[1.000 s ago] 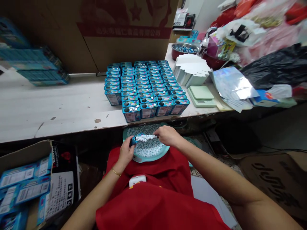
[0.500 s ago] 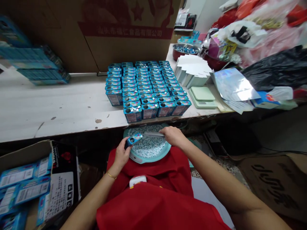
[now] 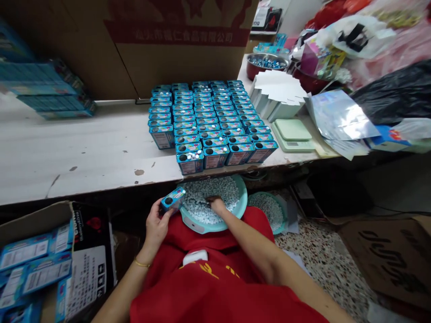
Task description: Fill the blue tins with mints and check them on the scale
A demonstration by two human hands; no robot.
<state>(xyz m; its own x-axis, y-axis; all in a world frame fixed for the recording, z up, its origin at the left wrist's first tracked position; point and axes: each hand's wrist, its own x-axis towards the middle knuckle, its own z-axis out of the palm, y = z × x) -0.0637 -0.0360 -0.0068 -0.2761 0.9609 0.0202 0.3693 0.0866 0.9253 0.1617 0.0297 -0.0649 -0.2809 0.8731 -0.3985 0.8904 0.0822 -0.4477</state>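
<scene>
In the head view my left hand grips a small blue tin, tilted beside the left rim of a turquoise basin. A white pellet shows at the tin's upper end. Small pale candy pellets fill the basin, which rests at my lap. My right hand is down among the pellets, its fingers curled and partly hidden; the clear tool seen earlier cannot be made out. On the table beyond stand rows of similar blue tins, with loose pellets on some lids.
A pale green scale and a stack of white cards stand right of the rows. An open carton of blue packs is at lower left. A second basin of pellets sits lower right. A large carton walls the back.
My right hand has moved left and down into the pellets, and the clear tool is out of sight. My left hand has drawn the tin left, away from the basin's middle.
</scene>
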